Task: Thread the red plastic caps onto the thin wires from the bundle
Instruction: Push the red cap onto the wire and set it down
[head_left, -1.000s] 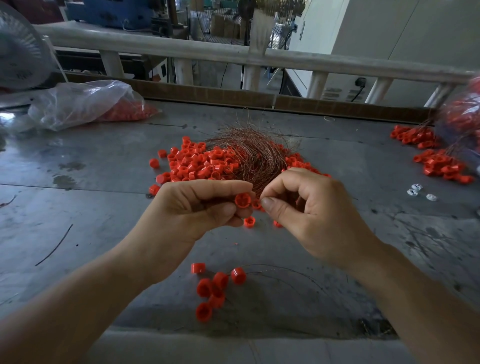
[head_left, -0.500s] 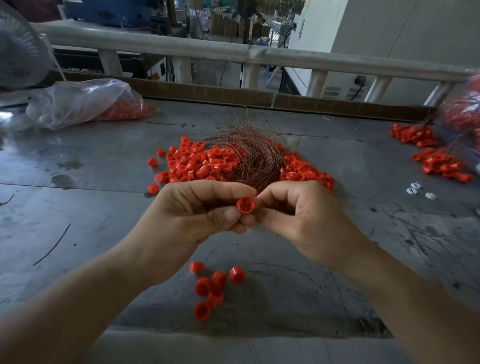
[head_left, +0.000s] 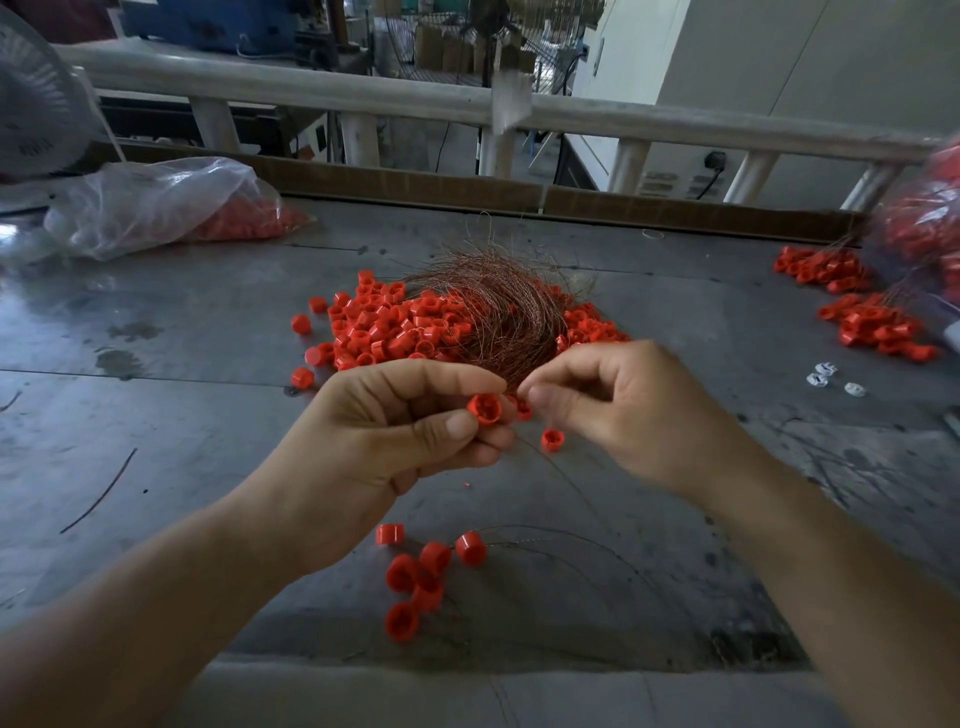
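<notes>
Left hand (head_left: 384, 431) pinches one cap (head_left: 484, 408) between thumb and forefinger, open end toward camera; right hand (head_left: 623, 410), fingers curled, pinches strands at near tip of bundle (head_left: 498, 312), just beside cap, above table (head_left: 208, 415).

A scuffed grey metal worktable (head_left: 156, 415) fills the foreground, with a brown board (head_left: 415, 184) along its far edge. Behind it runs a white rail (head_left: 311, 96) on posts. A white fan (head_left: 31, 104) stands far left, a blue machine (head_left: 208, 21) beyond the rail, and a pale wall (head_left: 805, 67) with a plugged socket (head_left: 717, 158) on the right
</notes>
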